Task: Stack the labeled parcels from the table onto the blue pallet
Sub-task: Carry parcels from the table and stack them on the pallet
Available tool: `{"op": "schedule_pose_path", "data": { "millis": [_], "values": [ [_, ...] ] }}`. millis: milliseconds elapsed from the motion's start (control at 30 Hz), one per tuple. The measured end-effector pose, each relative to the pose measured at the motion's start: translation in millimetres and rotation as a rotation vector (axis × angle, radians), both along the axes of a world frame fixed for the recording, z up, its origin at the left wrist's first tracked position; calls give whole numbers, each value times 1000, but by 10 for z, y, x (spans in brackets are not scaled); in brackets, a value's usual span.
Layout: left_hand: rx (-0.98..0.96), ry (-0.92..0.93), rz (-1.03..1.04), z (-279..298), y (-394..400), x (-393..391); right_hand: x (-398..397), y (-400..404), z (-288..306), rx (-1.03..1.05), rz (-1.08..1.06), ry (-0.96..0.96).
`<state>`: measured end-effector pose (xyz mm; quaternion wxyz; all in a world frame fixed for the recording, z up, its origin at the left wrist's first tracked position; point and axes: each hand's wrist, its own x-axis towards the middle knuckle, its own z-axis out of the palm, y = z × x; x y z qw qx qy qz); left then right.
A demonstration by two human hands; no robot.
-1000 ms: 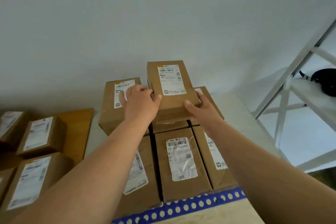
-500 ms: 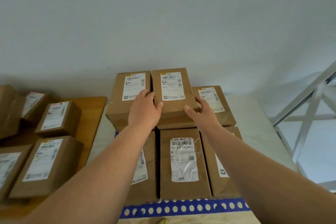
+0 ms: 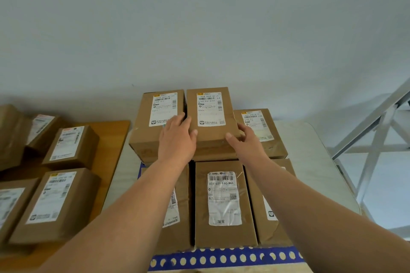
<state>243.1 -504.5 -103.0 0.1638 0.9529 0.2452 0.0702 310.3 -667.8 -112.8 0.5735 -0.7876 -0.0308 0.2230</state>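
A brown labeled parcel (image 3: 210,115) sits in the middle of the back upper row on the blue pallet (image 3: 221,259). My left hand (image 3: 177,139) grips its left near corner and my right hand (image 3: 246,142) grips its right near corner. A second upper parcel (image 3: 155,122) stands tight against it on the left. A lower parcel (image 3: 257,128) lies on its right. Three parcels fill the front row, the middle one (image 3: 224,201) with a glossy label.
Several labeled parcels (image 3: 57,201) wait on the wooden table (image 3: 111,139) at the left. A white surface (image 3: 310,162) lies under the pallet's right side. A grey metal rack frame (image 3: 377,139) stands at the right. A plain wall is behind.
The parcel in both hands came down from a raised, tilted hold and now sits level in the back row beside the left parcel. My view shifted left, showing more of the table's parcels.
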Motion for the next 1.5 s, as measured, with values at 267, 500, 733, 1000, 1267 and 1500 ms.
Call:
{"op": "schedule_pose_path", "data": {
  "millis": [267,500,733,1000,1267,1500],
  "values": [
    [20,-105,158,81,54,-17,-17,25,118,-39,-20,4],
    [-15,104,141,16,91,-3,15,65,173,-102,24,-54],
    [-4,86,123,5,98,16,18,87,134,-102,17,-69],
    [32,59,112,-37,76,-5,19,113,108,-97,-7,-68],
    [24,43,129,-44,59,-3,0,112,128,-92,-17,-85],
    [-17,7,138,7,21,-51,-6,84,305,-123,-20,-237]
  ]
}}
